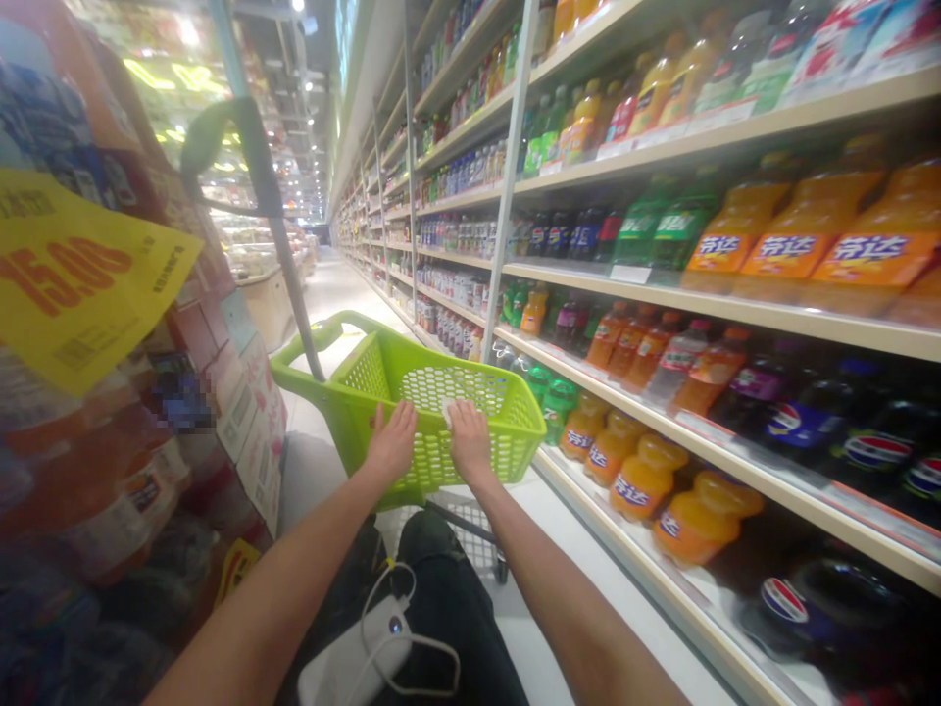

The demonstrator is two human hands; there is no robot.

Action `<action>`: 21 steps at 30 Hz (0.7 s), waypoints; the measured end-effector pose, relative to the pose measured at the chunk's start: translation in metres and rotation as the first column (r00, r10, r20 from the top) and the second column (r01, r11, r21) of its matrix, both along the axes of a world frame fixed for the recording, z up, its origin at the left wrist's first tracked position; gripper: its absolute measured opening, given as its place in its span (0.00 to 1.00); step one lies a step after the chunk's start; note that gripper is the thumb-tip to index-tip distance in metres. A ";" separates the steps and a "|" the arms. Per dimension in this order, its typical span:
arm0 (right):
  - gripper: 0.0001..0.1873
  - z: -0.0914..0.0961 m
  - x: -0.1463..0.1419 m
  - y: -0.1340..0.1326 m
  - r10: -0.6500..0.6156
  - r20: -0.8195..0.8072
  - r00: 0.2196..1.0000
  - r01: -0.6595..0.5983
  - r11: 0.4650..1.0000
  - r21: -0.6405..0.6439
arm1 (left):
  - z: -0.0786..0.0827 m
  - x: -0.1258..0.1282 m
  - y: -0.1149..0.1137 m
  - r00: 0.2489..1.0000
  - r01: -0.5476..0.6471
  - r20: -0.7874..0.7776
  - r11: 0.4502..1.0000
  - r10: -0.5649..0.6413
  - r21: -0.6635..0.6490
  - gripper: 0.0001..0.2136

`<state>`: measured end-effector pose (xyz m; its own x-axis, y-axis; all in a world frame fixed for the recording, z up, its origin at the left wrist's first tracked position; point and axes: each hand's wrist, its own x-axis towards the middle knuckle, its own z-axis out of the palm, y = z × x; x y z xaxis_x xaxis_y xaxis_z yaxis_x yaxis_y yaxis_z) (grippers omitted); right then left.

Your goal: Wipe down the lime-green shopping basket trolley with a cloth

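Note:
A lime-green plastic shopping basket (pixel 368 378) on wheels stands in the supermarket aisle just ahead of me. My left hand (pixel 392 441) rests on its near rim, fingers curled over the edge. My right hand (pixel 469 438) grips the same rim a little to the right, with a small white thing under its fingers. The basket's long grey handle (pixel 283 245) with a dark green grip rises up to the left. The basket looks empty inside.
Shelves of soda bottles (pixel 706 294) run along the right, with orange bottles low down close to my right arm. A stacked display with a yellow price sign (pixel 74 275) crowds the left. The white aisle floor (pixel 330 284) stretches ahead. A white power bank with cable (pixel 360 647) hangs at my waist.

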<state>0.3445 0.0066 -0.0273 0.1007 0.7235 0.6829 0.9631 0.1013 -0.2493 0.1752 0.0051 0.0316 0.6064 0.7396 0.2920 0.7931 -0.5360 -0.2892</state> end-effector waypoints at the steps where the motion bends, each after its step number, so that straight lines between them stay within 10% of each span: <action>1: 0.22 -0.002 0.011 -0.003 -0.036 -0.008 0.999 0.036 0.999 -0.009 | 0.000 -0.001 0.000 1.000 -0.009 0.001 1.000 0.009 0.005 0.28; 5: 0.22 -0.005 0.030 -0.008 -0.131 -0.038 0.991 0.131 0.991 -0.008 | -0.001 -0.002 0.001 0.998 -0.055 0.015 0.998 0.055 0.011 0.29; 13: 0.22 -0.001 -0.024 -0.001 0.090 0.033 0.995 -0.091 0.995 0.045 | 0.004 -0.004 0.001 0.997 -0.071 0.020 0.997 0.071 0.010 0.28; 21: 0.24 -0.012 0.014 -0.009 -0.039 0.015 0.999 0.039 0.999 0.016 | 0.009 -0.024 0.009 0.986 -0.161 0.046 0.987 0.160 0.016 0.31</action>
<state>0.3589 -0.0020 -0.0393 0.1179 0.7082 0.6961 0.9701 0.0676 -0.2331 0.1508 0.0146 0.0404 0.4662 0.8203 0.3314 0.8808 -0.3953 -0.2605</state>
